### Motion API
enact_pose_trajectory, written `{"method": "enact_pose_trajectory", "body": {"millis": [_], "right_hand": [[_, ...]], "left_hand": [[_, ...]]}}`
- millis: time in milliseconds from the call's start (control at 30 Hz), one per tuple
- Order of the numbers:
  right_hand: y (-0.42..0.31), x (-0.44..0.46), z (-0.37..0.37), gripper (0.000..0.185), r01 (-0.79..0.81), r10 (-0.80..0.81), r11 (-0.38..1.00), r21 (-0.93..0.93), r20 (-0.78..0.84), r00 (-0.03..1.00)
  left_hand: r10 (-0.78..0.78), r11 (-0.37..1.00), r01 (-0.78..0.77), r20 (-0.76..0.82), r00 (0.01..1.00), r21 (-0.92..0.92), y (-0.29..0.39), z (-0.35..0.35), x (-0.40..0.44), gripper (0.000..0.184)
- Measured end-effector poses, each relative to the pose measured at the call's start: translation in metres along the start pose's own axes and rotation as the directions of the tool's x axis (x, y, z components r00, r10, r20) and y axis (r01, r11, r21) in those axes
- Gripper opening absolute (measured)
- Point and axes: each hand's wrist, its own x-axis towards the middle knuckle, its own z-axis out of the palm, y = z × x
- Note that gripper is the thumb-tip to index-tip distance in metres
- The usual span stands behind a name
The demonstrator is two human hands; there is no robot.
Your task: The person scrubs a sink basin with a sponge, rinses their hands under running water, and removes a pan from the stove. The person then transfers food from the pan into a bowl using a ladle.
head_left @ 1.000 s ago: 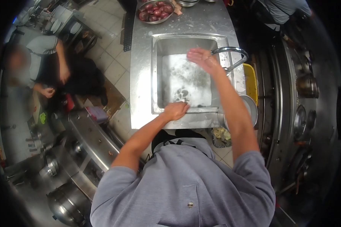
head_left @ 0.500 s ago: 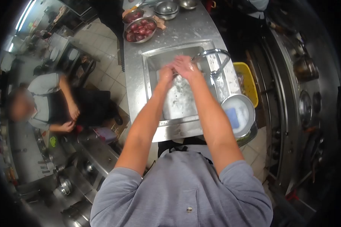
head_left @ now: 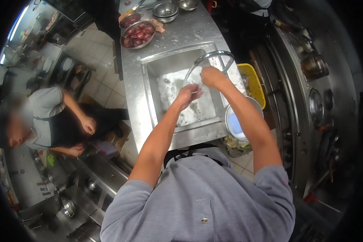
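A steel sink (head_left: pixel 149 76) in the counter holds cloudy, foamy water (head_left: pixel 181 109). My left hand (head_left: pixel 189 94) is over the sink, fingers stretched out under the stream from the curved chrome faucet (head_left: pixel 213 53). My right hand (head_left: pixel 212 76) is closed at the right side of the basin, just below the faucet's arch. Its fingers point down and inward, and what they grip, if anything, is hidden. To the right of the sink, partly behind my right forearm, stands a round container (head_left: pixel 232 125) with a blue thing in soapy water.
A bowl of red onions (head_left: pixel 139 36), a smaller bowl (head_left: pixel 130 19) and stacked steel bowls (head_left: pixel 164 11) stand at the counter's far end. A yellow bin (head_left: pixel 254 86) is at the right. Another person (head_left: pixel 48 117) is at the left, near a steel counter.
My hands, together in the sink before, are now apart. The left has come nearer to me; the right has moved right, close to the faucet, and closed. The view has shifted slightly.
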Motion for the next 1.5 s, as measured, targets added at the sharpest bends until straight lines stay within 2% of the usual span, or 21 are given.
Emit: {"method": "enact_pose_trajectory", "body": {"millis": [67, 133, 200, 267, 333, 367, 433, 467, 533, 567, 667, 800, 900, 967, 1167, 1200, 1267, 1300, 1333, 1433, 1500], "right_hand": [[0.006, -0.045, -0.014, 0.027, 0.045, -0.040, 0.997, 0.061, -0.088, 0.995], [0.010, -0.091, -0.027, 0.029, -0.129, 0.174, 0.930, 0.345, -0.104, 0.979], [0.031, -0.144, -0.013, 0.032, 0.049, 0.253, 0.827, 0.560, -0.449, 0.857], [0.043, -0.199, -0.010, 0.036, -0.030, 0.516, 0.656, 0.754, -0.419, 0.747], [0.076, -0.242, 0.023, 0.040, -0.217, 0.678, 0.629, 0.746, -0.392, 0.622], [0.085, -0.257, 0.034, 0.040, -0.224, 0.678, 0.621, 0.752, -0.370, 0.635], [0.100, -0.279, 0.052, 0.036, -0.606, 0.760, 0.551, 0.575, -0.044, 0.649], [0.110, -0.288, 0.075, 0.036, -0.605, 0.744, 0.556, 0.570, -0.016, 0.668], [0.115, -0.282, 0.109, 0.033, -0.518, 0.703, 0.661, 0.544, -0.207, 0.680], [0.115, -0.286, 0.108, 0.031, -0.402, 0.641, 0.646, 0.649, -0.176, 0.747], [0.096, -0.293, 0.117, 0.031, -0.397, 0.653, 0.557, 0.730, -0.089, 0.752], [0.050, -0.292, 0.140, 0.031, -0.261, 0.565, 0.562, 0.785, -0.133, 0.815], [0.011, -0.279, 0.164, 0.030, -0.245, 0.551, 0.568, 0.786, -0.142, 0.822], [-0.028, -0.272, 0.156, 0.031, -0.210, 0.528, 0.569, 0.795, -0.158, 0.834], [-0.096, -0.247, 0.136, 0.037, -0.075, 0.324, 0.464, 0.883, -0.090, 0.942], [-0.092, -0.248, 0.150, 0.037, -0.076, 0.322, 0.471, 0.879, -0.091, 0.942], [-0.066, -0.249, 0.196, 0.034, 0.069, 0.374, 0.804, 0.591, -0.593, 0.713], [-0.048, -0.258, 0.212, 0.040, -0.054, 0.415, 0.854, 0.518, -0.616, 0.670], [-0.035, -0.271, 0.217, 0.047, -0.129, 0.483, 0.831, 0.541, -0.585, 0.652], [0.004, -0.289, 0.228, 0.070, -0.420, 0.486, 0.872, 0.252, -0.543, 0.685], [0.023, -0.272, 0.227, 0.073, -0.442, 0.472, 0.877, 0.188, -0.506, 0.722]], "left_hand": [[0.104, 0.992, -0.097, 0.083, 0.991, -0.082, 0.014, 0.036, 0.026, 0.028], [0.185, 0.969, -0.152, 0.167, 0.968, -0.195, 0.033, 0.061, 0.038, 0.027], [0.203, 0.968, -0.187, 0.081, 0.976, -0.166, 0.047, 0.067, 0.037, 0.024], [0.156, 0.979, -0.155, 0.002, 0.988, -0.132, 0.048, 0.046, 0.043, 0.024], [0.148, 0.983, -0.153, -0.062, 0.987, -0.104, 0.043, 0.021, 0.034, 0.025], [0.149, 0.981, -0.161, -0.108, 0.983, -0.106, 0.040, 0.013, 0.027, 0.025], [0.148, 0.986, -0.157, -0.144, 0.978, -0.053, 0.035, 0.002, 0.014, 0.022], [0.155, 0.986, -0.163, -0.151, 0.976, -0.045, 0.028, -0.004, 0.005, 0.022], [0.161, 0.987, -0.162, -0.118, 0.980, 0.000, 0.014, -0.011, -0.009, 0.022], [0.140, 0.990, -0.138, -0.084, 0.987, 0.029, 0.006, -0.013, -0.020, 0.023], [0.025, 0.955, 0.005, -0.098, 0.995, 0.297, -0.020, -0.004, -0.061, 0.024], [-0.032, 0.985, 0.024, 0.043, 0.999, 0.173, -0.051, 0.014, -0.129, 0.048], [0.023, 0.975, -0.007, -0.070, 0.997, 0.221, -0.059, 0.023, -0.175, 0.043], [0.313, 0.842, -0.220, -0.114, 0.943, 0.493, -0.076, -0.002, -0.189, 0.036], [0.584, 0.738, -0.365, -0.265, 0.767, 0.568, -0.074, -0.087, -0.240, 0.051], [0.627, 0.717, -0.403, -0.273, 0.729, 0.569, -0.075, -0.103, -0.244, 0.051], [0.619, 0.721, -0.343, -0.339, 0.708, 0.602, -0.068, -0.127, -0.261, 0.057], [0.605, 0.728, -0.303, -0.367, 0.706, 0.615, -0.066, -0.139, -0.269, 0.057], [0.618, 0.752, -0.385, -0.372, 0.692, 0.535, -0.061, -0.138, -0.280, 0.055], [0.665, 0.713, -0.416, -0.355, 0.657, 0.565, -0.047, -0.154, -0.299, 0.056], [0.664, 0.707, -0.380, -0.374, 0.647, 0.597, -0.044, -0.163, -0.308, 0.056]]}}
